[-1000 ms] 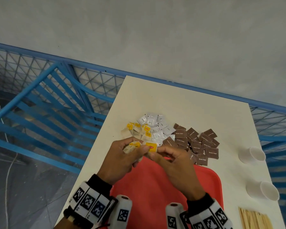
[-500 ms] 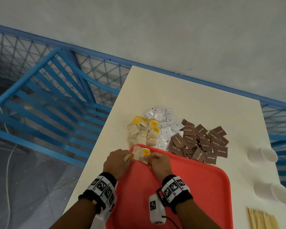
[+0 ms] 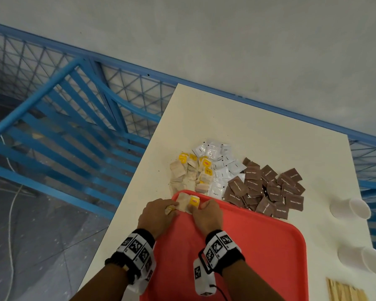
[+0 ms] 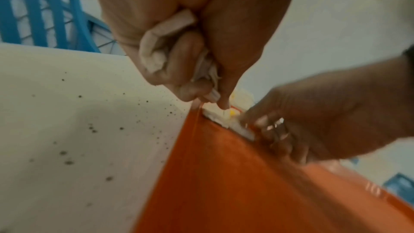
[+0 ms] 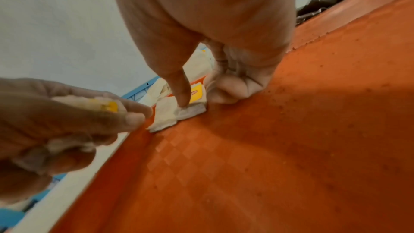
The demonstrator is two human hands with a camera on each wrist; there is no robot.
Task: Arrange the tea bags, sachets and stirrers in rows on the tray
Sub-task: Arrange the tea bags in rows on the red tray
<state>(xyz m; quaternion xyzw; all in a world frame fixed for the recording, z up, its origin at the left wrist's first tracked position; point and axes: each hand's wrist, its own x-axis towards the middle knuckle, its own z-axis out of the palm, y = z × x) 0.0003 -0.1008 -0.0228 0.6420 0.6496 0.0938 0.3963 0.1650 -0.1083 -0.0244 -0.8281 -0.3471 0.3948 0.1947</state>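
**Head view: first tea bag goes down in the tray's far-left corner**

Head view gives us the white table [image 3: 258,127] first, with the red tray [image 3: 258,246] lying on its near part; we place everything else from that tray.

Just beyond the tray's far edge lie three heaps: brown sugar sachets [image 3: 267,187] to the far right, white sachets [image 3: 220,168] in the middle and loose tea bags [image 3: 191,172] to the far left, the nearest ones touching the rim. Right of the tray stand two white paper cups [image 3: 350,208], well apart from it, and wooden stirrers [image 3: 345,290] lie just beside its near-right corner.

Our left hand [image 3: 159,216] sits over the tray's left rim. The left wrist view shows its fingers curled tight round a bunch of held tea bags [image 4: 161,42], with a yellow tag peeking out in the right wrist view.

Our right hand [image 3: 205,215] rests inside the tray at its far-left corner. In the right wrist view its thumb [image 5: 179,93] presses down on one placed tea bag [image 5: 179,114], whose yellow tag [image 3: 194,201] faces up; the other fingers are curled under against the tray floor beside it, gripping nothing. That bag lies flat on the tray, touching the corner wall.
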